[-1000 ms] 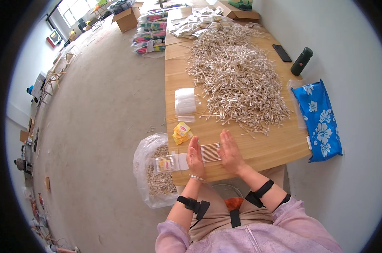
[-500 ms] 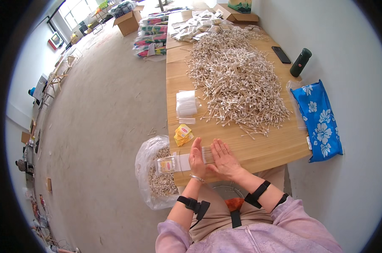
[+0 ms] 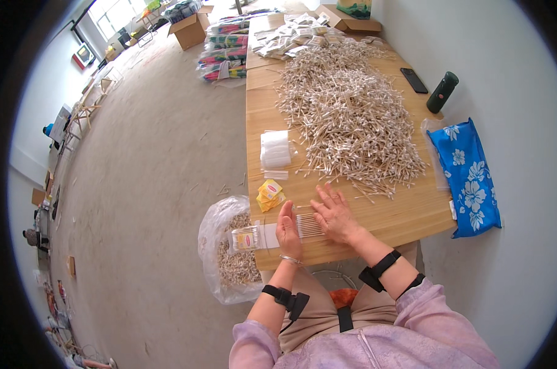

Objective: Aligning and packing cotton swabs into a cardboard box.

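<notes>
A row of cotton swabs (image 3: pixel 309 225) lies side by side on the near part of the table, between my hands. My left hand (image 3: pixel 287 232) stands on edge at the row's left end, fingers straight and close together. At the other end, my right hand (image 3: pixel 335 218) lies palm down with its fingers stretched and a little spread, its fingertips pointing away from me. Left of my left hand, a small clear packet (image 3: pixel 245 238) of swabs with a yellow card reaches to the table edge, a white flap (image 3: pixel 268 236) beside it.
A big heap of loose swabs (image 3: pixel 358 117) covers the table's middle. Clear bags (image 3: pixel 274 149) and yellow cards (image 3: pixel 269 194) lie at the left edge. A phone (image 3: pixel 413 80), dark bottle (image 3: pixel 442 92) and blue flowered pack (image 3: pixel 470 178) line the right. A plastic sack (image 3: pixel 212 258) of swabs stands below.
My right hand has moved right and slightly away from me, widening the gap between my hands. More of the swab row shows. My left hand stays at the row's left end.
</notes>
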Available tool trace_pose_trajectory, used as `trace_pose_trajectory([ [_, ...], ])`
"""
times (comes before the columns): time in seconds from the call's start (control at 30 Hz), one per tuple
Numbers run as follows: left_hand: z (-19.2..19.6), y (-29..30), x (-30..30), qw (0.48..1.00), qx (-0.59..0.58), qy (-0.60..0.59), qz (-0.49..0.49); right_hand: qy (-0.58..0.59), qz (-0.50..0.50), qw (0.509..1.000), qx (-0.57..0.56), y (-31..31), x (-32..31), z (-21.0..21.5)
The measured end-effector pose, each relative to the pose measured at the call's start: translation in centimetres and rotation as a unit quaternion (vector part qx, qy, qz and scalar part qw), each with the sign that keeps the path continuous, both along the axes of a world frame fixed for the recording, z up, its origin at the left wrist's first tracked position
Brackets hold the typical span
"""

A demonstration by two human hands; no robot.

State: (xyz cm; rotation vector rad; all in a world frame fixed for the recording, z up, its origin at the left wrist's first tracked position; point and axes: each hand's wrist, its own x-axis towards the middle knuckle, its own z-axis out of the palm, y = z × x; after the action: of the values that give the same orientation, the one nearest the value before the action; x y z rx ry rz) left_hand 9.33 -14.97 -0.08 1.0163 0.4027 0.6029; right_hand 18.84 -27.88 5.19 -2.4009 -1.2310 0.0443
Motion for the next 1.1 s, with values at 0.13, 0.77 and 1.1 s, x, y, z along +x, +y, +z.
trace_pose_trajectory([
  [0.13,0.2,-0.2,0.2,1.0,0.01,-0.014,-0.004,-0.017,-0.069,0.997,0.027,-0.2,0.5,-0.9],
  [0.77,0.8,-0.3,0.1,1.0,-0.004,0.002,-0.02,0.013,-0.038,0.997,-0.073,-0.1,-4.8,-1.4],
  [1.1,-0.5,0.2,0.1,0.998,0.042,0.008,-0.046,-0.027,0.02,0.994,-0.108,-0.6,-5.1,-1.4],
])
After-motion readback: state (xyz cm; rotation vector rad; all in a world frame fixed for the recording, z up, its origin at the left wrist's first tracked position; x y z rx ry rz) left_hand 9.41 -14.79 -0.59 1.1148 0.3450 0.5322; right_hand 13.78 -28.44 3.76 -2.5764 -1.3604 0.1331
